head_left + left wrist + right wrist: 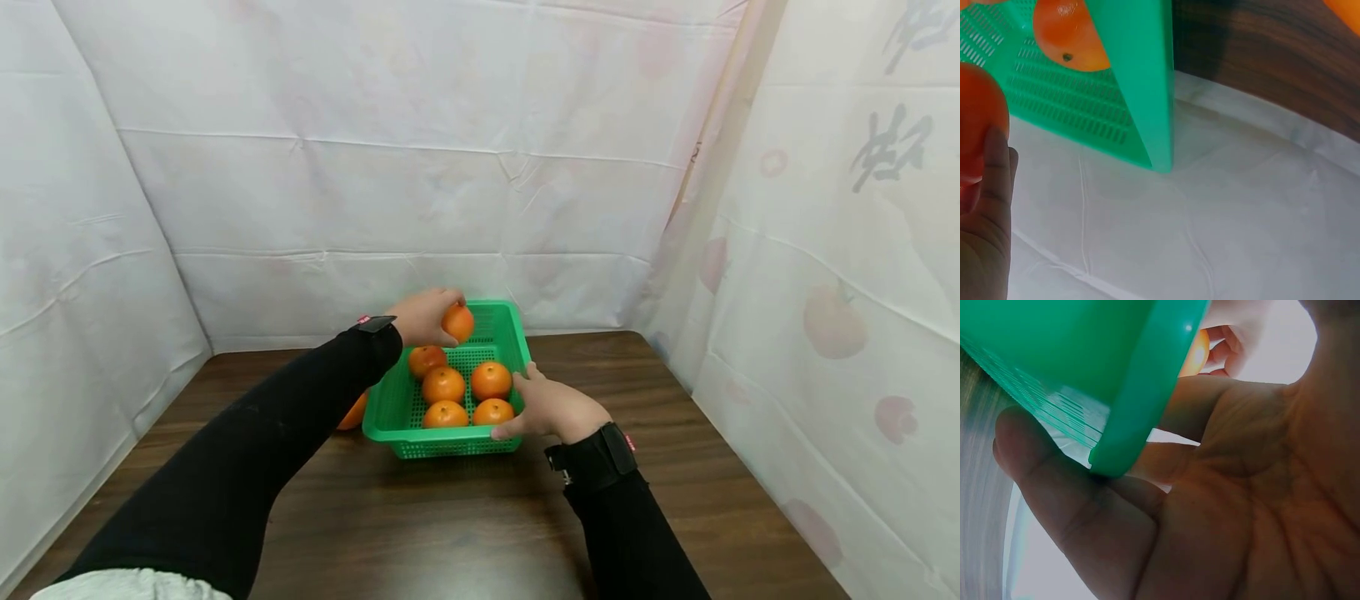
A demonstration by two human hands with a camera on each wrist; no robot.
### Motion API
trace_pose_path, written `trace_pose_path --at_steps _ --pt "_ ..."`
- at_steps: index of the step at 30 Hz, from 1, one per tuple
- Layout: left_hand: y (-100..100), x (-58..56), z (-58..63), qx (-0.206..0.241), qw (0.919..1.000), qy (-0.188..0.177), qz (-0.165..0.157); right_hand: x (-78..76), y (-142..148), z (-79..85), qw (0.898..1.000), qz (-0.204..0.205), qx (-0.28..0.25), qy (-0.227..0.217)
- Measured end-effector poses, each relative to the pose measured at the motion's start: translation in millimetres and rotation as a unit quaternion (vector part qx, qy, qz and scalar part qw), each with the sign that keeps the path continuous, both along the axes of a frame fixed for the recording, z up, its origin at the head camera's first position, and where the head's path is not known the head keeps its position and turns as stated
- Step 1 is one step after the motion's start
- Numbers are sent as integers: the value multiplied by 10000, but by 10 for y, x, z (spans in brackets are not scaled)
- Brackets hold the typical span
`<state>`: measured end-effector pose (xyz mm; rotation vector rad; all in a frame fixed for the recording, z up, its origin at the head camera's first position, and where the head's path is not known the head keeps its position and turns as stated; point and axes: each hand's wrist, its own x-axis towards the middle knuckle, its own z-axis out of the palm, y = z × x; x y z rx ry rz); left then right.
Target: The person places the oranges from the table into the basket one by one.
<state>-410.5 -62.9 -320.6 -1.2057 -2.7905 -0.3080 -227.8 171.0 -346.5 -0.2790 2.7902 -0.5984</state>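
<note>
My left hand (427,317) pinches an orange (458,322) above the back part of a green plastic basket (386,433). In the left wrist view, the fingers lie along the side of this orange (979,122) at the left edge. Several more oranges, one of them a front-row orange (446,414), sit inside the basket on its slotted floor. At the basket's front right corner, my right hand (558,407) holds the rim, thumb at the front and fingers along the right side. The right wrist view has the green rim (1147,394) between thumb and fingers.
Another orange (352,412) lies on the brown wooden table (450,525) left of the basket, partly hidden by the left forearm. White sheets (412,192) hang behind the table and on both sides, close to the basket's back edge.
</note>
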Motion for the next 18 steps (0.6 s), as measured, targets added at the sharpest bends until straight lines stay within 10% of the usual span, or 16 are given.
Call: trace_pose_path --at_steps 18 --pt "26 44 -114 87 9993 -172 305 34 -60 8 10000 11 9 -4"
